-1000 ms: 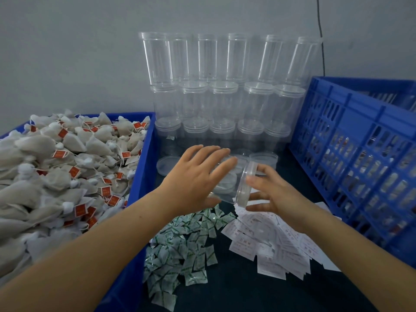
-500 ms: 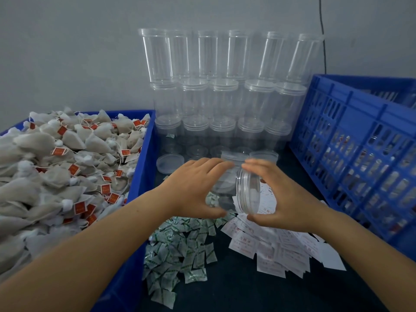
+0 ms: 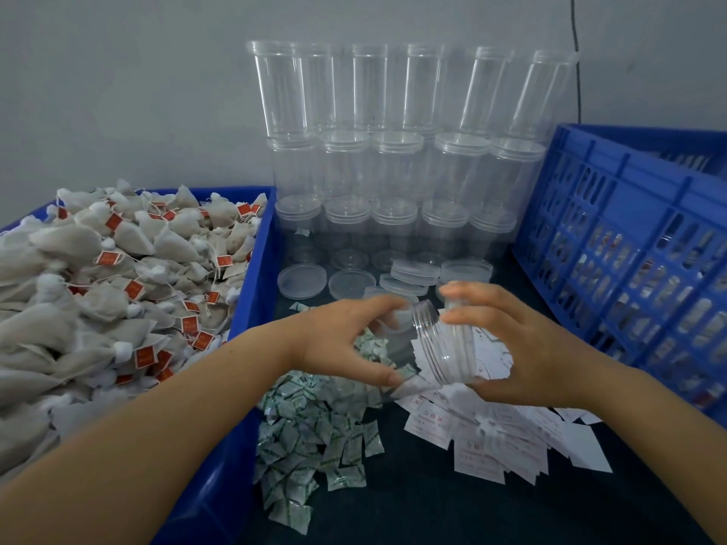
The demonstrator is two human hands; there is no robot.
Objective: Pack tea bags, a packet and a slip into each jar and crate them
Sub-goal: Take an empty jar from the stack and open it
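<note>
A clear plastic jar (image 3: pixel 393 350) lies on its side in the air between my hands. My left hand (image 3: pixel 338 344) grips its body, fingers above and thumb below. My right hand (image 3: pixel 523 356) grips the clear lid (image 3: pixel 452 348) at the jar's threaded end. Below the hands lie a heap of small green-printed packets (image 3: pixel 314 434) and a spread of white paper slips (image 3: pixel 491 438). Tea bags (image 3: pixel 118 269) with red tags fill the blue bin (image 3: pixel 251 293) on the left. The blue slotted crate (image 3: pixel 629 249) stands on the right with filled jars showing through its wall.
Empty clear jars (image 3: pixel 393 171) are stacked three rows high against the grey wall behind my hands. Loose lids (image 3: pixel 303 281) lie on the dark table in front of the stack. The bin wall and crate wall close in the work area on both sides.
My left hand went from open above the jar to gripping its body. Both hands drew the jar nearer and lower, and the threaded end now shows between them.
</note>
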